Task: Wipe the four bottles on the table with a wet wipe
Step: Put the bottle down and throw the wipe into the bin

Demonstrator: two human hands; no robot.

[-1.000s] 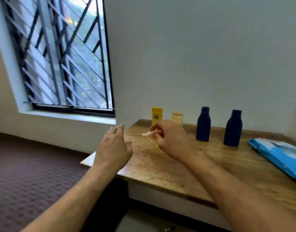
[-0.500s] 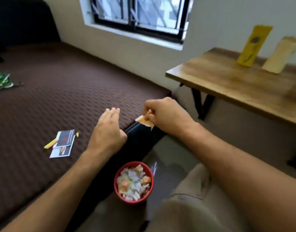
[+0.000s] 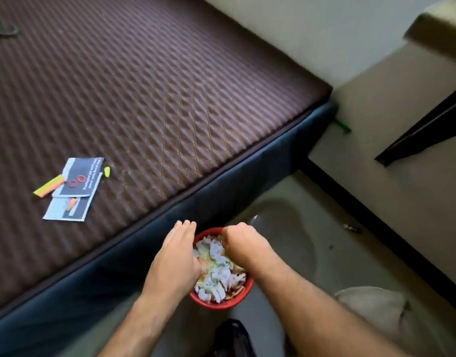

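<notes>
Left hand: the left hand is hovering over the near-left rim of the red bin; fingers lying straight and together, holding nothing
Right hand: the right hand is reaching down over the far side of the bin; fingers curling under and out of sight, so whether they are pinching anything cannot be told
Wet wipe: not showing as a separate piece; it may be under the right hand or among the crumpled wipes filling the bin
Bottles: lying outside this view; only a blurred table corner and a dark table leg are showing at upper right
Surroundings: a brown mattress is sitting beside the bin, with some leaflets on it
Progress: judging by hands at the bin, a used wipe is being discarded; how many of the four bottles are done cannot be read here; any unwiped bottle would be needing a fresh wipe
</notes>
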